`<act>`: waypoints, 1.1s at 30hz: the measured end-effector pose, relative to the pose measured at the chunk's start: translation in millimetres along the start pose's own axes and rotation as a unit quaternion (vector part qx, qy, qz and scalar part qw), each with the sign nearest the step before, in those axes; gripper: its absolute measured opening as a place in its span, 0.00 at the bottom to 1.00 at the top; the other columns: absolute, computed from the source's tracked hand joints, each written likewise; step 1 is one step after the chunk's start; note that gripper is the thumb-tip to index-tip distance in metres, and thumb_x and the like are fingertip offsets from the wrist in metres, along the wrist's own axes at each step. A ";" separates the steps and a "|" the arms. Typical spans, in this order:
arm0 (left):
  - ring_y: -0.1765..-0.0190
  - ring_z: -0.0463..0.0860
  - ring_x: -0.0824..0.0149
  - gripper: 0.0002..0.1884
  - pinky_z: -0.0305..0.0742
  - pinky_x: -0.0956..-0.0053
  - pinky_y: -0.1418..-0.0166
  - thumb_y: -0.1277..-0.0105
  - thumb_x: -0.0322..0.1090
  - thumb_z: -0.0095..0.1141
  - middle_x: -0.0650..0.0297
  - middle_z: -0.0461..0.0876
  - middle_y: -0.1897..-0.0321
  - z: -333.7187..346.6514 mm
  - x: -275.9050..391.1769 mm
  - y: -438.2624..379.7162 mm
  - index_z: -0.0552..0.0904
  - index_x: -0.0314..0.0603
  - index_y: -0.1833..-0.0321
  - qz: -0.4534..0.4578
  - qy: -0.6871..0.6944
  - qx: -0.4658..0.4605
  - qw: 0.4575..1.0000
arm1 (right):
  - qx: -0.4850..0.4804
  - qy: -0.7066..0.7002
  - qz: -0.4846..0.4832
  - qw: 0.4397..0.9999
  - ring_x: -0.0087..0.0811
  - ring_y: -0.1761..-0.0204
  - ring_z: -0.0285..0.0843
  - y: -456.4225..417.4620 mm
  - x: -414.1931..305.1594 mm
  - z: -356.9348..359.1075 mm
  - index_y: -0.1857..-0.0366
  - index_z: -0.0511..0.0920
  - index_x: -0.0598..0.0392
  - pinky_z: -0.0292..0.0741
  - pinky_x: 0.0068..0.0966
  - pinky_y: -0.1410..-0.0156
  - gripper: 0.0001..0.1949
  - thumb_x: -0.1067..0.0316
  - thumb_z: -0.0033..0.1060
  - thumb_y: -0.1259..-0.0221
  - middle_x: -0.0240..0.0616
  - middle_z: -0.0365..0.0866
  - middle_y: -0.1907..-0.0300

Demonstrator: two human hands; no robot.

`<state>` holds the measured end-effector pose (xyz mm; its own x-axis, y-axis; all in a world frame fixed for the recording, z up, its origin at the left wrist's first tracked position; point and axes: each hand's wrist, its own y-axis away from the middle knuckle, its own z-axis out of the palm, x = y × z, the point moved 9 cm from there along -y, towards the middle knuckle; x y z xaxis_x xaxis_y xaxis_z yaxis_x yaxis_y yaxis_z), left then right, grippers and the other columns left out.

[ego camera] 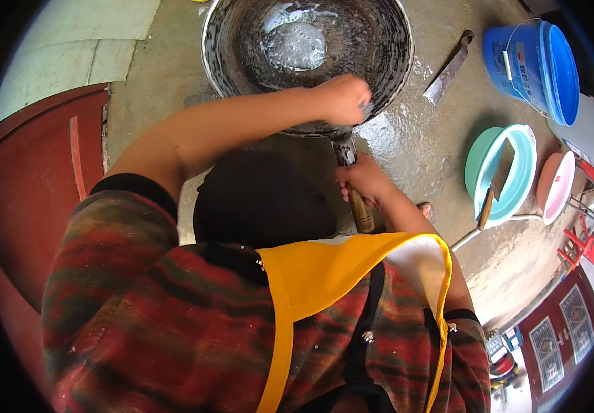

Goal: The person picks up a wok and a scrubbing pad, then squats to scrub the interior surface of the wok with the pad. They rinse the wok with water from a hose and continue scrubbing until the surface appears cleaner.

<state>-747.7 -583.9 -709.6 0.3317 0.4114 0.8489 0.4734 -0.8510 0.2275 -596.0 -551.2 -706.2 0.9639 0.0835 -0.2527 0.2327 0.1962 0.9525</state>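
A large dark wok [379, 46] lies before me, its inside wet, with foamy water [299, 46] pooled in the bottom. My right hand [364, 180] is wrapped around its wooden handle [362, 214], just below the metal socket [344, 148]. At the near rim, beside the handle's base, my left hand [342, 99] is closed around a small grey scrubber [366, 108]. Most of the scrubber is hidden in the fist, and motion blurs it. The left forearm crosses over the wok's near edge.
Right of the wok, a rusty flat metal blade [449, 69] lies on wet concrete [397, 139]. Beyond are a blue bucket [514, 67], a mint basin [475, 160] with a wooden-handled cleaver [486, 209] across its rim, and a pink basin [547, 180]. A red panel [43, 170] stands left.
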 end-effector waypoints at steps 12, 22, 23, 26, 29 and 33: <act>0.64 0.80 0.50 0.11 0.74 0.60 0.61 0.56 0.29 0.59 0.51 0.78 0.69 3.3 -0.6 1.5 0.82 0.35 0.67 -0.013 -0.008 -0.046 0.999 | -0.003 0.003 0.011 1.000 0.28 0.84 0.71 3.4 -1.0 -1.1 0.72 0.71 0.59 0.74 0.28 0.79 0.06 0.76 0.60 0.51 0.36 0.72 0.82; 0.64 0.79 0.49 0.10 0.73 0.58 0.61 0.54 0.30 0.58 0.51 0.77 0.70 10.4 -14.4 26.6 0.82 0.33 0.68 -0.069 -0.045 -0.135 0.987 | -0.013 -0.007 0.019 1.000 0.29 0.84 0.70 1.5 1.7 0.8 0.71 0.71 0.58 0.73 0.28 0.79 0.07 0.77 0.60 0.53 0.37 0.72 0.80; 0.64 0.80 0.49 0.10 0.73 0.58 0.61 0.54 0.30 0.58 0.51 0.77 0.70 7.5 -11.3 23.0 0.82 0.33 0.68 -0.052 -0.025 -0.096 0.994 | -0.007 0.012 0.028 1.000 0.29 0.84 0.70 1.2 3.4 -0.4 0.71 0.71 0.58 0.73 0.28 0.79 0.08 0.77 0.60 0.53 0.37 0.72 0.80; 0.65 0.80 0.48 0.10 0.74 0.59 0.61 0.54 0.30 0.59 0.51 0.77 0.71 -4.0 -9.0 -10.4 0.82 0.33 0.68 -0.032 -0.005 0.030 0.999 | 0.010 0.014 0.023 1.000 0.29 0.83 0.71 0.8 2.5 -5.2 0.71 0.71 0.59 0.73 0.28 0.80 0.08 0.77 0.61 0.53 0.37 0.72 0.81; 0.64 0.80 0.49 0.11 0.74 0.60 0.60 0.54 0.30 0.59 0.51 0.78 0.69 -3.2 -12.4 -28.6 0.82 0.34 0.67 -0.040 -0.006 0.051 0.998 | -0.012 -0.035 0.040 0.999 0.29 0.83 0.72 2.3 5.6 -4.0 0.69 0.72 0.60 0.73 0.28 0.80 0.08 0.77 0.60 0.53 0.37 0.73 0.81; 0.63 0.80 0.51 0.12 0.74 0.61 0.61 0.56 0.30 0.59 0.53 0.78 0.69 23.9 -21.0 10.2 0.82 0.34 0.66 -0.055 -0.022 -0.164 0.985 | -0.005 0.022 0.023 0.999 0.29 0.83 0.73 3.8 1.0 -8.3 0.72 0.73 0.60 0.73 0.28 0.80 0.06 0.76 0.59 0.52 0.38 0.73 0.80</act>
<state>-730.3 -593.5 -736.5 0.3315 0.5138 0.7913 0.2217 -0.8576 0.4640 -595.3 -542.2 -704.3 0.9668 0.1361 -0.2161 0.1866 0.2010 0.9617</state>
